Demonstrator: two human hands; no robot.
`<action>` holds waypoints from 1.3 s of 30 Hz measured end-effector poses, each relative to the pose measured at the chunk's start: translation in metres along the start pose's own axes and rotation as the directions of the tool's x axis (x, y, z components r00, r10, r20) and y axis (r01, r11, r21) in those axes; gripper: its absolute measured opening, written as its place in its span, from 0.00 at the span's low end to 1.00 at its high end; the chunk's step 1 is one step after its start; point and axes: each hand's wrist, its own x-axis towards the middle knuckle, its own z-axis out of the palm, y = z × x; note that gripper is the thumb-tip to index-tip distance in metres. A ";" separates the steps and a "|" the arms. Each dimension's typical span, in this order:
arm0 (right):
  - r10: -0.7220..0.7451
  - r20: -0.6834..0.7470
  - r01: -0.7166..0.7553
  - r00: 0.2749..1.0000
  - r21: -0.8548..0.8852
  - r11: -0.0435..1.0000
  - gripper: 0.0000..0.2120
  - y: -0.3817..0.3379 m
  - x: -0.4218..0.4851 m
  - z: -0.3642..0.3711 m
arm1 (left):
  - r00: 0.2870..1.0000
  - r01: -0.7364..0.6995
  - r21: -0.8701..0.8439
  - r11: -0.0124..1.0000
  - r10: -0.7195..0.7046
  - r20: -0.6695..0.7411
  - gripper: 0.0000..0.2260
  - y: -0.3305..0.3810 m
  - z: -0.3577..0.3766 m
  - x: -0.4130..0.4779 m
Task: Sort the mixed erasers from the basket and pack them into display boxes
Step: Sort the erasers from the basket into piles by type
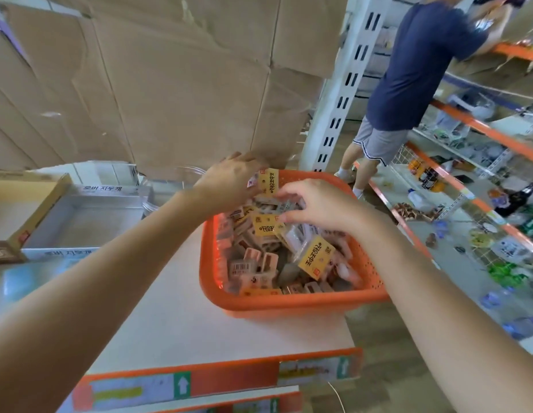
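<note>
Far left there's an open display box (80, 225) with a grey inside, its cardboard lid (35, 210) flipped up on the left side. It sits on the white table (175, 308), well apart from both hands.

Moving in, the person's left hand (229, 180) is reaching over the far rim of the orange basket (289, 307). You only see the back of it, with the fingers curled under and clamped on a yellow-carded pack (268, 181) of erasers. That pack sticks out to the right of the fingertips, lifted just above the heap.

The basket itself is pretty much full of loose eraser packs (259, 263), some with yellow cards and some plain pinkish.

The right hand (321, 204) hovers over the middle of the pile with its fingers bent and a little apart. Its thumb (286, 217) is touching the corner of a second yellow pack (265, 229) lying on top, just to the left of the fingertips. Honestly can't tell if it's actually gripping anything.

Off to the right, another person (423, 64) in a navy shirt stands at the orange shelves (482, 129).
</note>
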 end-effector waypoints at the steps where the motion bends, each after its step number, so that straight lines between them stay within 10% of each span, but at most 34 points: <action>1: -0.016 0.030 0.016 0.999 -0.005 1.000 0.25 -0.001 0.001 0.003 | 1.000 -0.006 0.016 1.000 0.005 0.021 0.22 0.000 0.002 0.003; 21: -0.107 0.278 0.154 0.955 -0.153 0.976 0.26 0.005 0.001 0.004 | 0.992 0.083 -0.309 0.947 -0.049 0.115 0.19 0.009 0.000 0.004; 39: -0.099 -0.169 0.132 0.981 0.198 0.971 0.15 -0.004 -0.005 0.003 | 0.984 0.066 -0.495 0.867 -0.139 -0.112 0.13 -0.017 -0.020 -0.047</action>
